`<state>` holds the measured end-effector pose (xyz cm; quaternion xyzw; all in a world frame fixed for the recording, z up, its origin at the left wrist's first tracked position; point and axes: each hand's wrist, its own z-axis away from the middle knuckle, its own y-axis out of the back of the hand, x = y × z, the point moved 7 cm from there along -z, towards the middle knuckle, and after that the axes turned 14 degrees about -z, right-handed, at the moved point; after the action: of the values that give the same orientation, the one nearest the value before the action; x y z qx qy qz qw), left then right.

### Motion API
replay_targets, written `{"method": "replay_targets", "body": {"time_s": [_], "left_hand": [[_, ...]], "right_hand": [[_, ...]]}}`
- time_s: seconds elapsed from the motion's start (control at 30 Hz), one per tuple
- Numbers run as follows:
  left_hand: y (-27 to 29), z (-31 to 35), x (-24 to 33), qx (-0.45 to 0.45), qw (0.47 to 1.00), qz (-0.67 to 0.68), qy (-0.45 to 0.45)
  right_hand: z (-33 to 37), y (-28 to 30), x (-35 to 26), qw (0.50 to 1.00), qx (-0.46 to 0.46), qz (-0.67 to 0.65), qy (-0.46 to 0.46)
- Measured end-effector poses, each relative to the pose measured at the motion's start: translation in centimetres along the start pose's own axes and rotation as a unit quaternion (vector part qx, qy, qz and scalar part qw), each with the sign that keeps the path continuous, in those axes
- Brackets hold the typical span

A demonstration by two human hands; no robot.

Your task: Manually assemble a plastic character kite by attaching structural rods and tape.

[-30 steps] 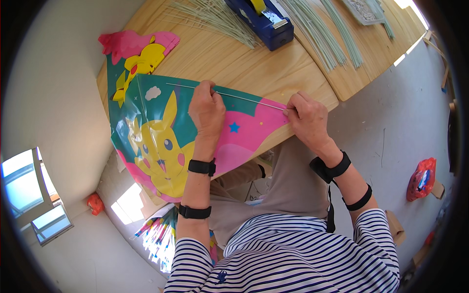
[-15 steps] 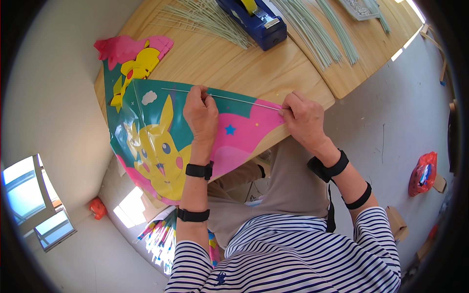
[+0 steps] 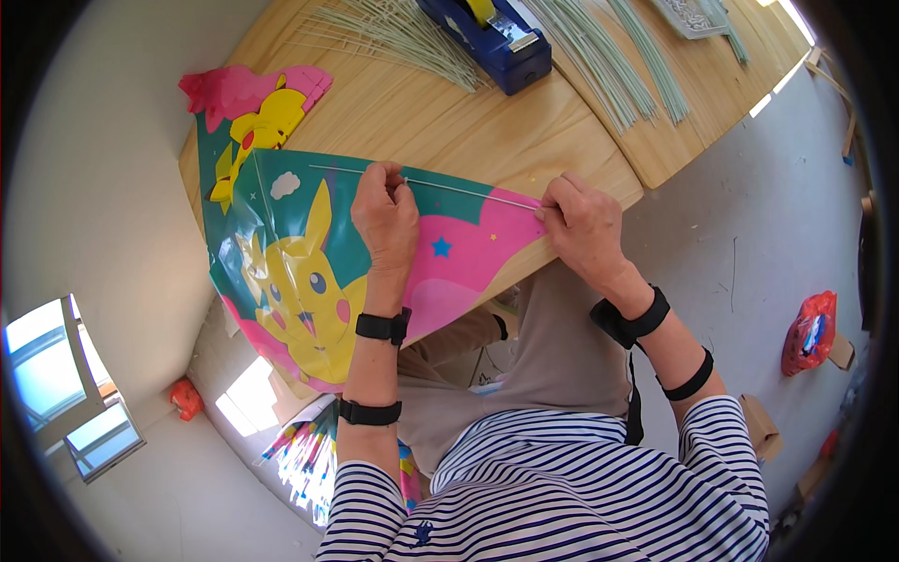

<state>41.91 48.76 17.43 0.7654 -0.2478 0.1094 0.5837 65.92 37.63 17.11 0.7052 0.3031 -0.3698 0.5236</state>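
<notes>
A kite sheet (image 3: 454, 276) of thin shiny plastic, green and pink with a yellow cartoon figure, lies across the near part of the wooden table and overhangs its edge. Along its far edge runs a thin white rod (image 3: 459, 191). My left hand (image 3: 385, 220) is closed in a pinch on the rod, near its middle. At the sheet's pointed right corner, my right hand (image 3: 584, 228) pinches the rod's end together with the plastic; the exact fingertip contact is hidden.
Behind the sheet stands a blue tape dispenser (image 3: 515, 64) on the table (image 3: 524, 131). Loose thin rods (image 3: 403, 42) lie left of it, and rod bundles (image 3: 599, 70) lie right. A clear tray (image 3: 688, 17) holds small white pieces. Folded printed plastic (image 3: 272, 117) lies at the far left.
</notes>
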Motion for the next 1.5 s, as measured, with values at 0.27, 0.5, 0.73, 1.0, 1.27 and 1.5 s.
{"method": "replay_targets", "body": {"time_s": [0.27, 0.5, 0.73, 1.0, 1.27, 1.5], "left_hand": [[-0.1, 0.1, 0.0, -0.001, 1.000, -0.007, -0.009], [0.1, 0.1, 0.3, 0.003, 1.000, -0.008, -0.019], [0.0, 0.1, 0.1, -0.003, 1.000, -0.004, -0.013], [0.0, 0.2, -0.3, -0.005, 1.000, 0.017, 0.001], [0.1, 0.3, -0.1, -0.013, 0.999, 0.046, 0.020], [0.1, 0.1, -0.1, -0.024, 0.998, 0.044, 0.026]], "right_hand": [[0.0, 0.0, -0.1, 1.000, -0.003, 0.002, 0.000], [0.0, 0.0, -0.2, 1.000, -0.006, 0.001, -0.001], [0.0, 0.0, -0.1, 1.000, -0.005, 0.001, -0.001], [0.0, 0.6, 0.0, 0.998, -0.015, -0.058, 0.017], [0.0, 2.1, 1.2, 0.970, -0.006, -0.233, -0.065], [0.0, 1.5, 0.9, 0.985, -0.021, -0.169, -0.003]]}}
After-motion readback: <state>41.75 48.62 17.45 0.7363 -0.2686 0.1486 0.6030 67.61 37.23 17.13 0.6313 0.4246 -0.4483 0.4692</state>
